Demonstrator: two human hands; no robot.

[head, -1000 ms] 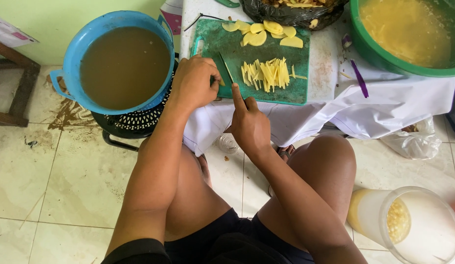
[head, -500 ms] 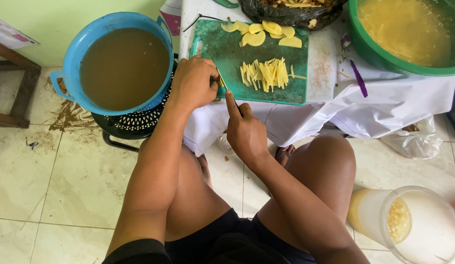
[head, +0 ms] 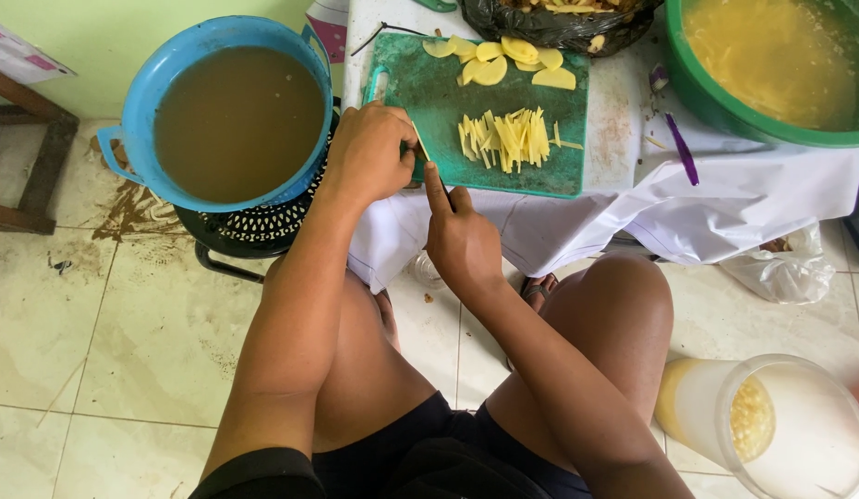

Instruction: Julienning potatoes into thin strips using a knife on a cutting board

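My right hand (head: 461, 239) grips a knife (head: 418, 145), forefinger laid along the blade's back, at the near left corner of a green cutting board (head: 434, 88). My left hand (head: 371, 151) is curled over the board's left edge, pressing down small yellow slices that it mostly hides, right against the blade. A heap of thin yellow sticks (head: 505, 139) lies in the board's middle. Round yellow slices (head: 499, 57) lie along its far edge.
A blue tub of brown water (head: 235, 115) sits on a black basket at the left. A green basin (head: 771, 65) of yellow liquid stands at the far right on the white-clothed table (head: 633, 185). A black bag (head: 550, 23) of peelings lies behind the board. A clear plastic jar (head: 780, 425) stands on the tiled floor.
The knife and my right hand have drawn back toward me and slightly left along the board's near corner. My left hand stays on the slices.
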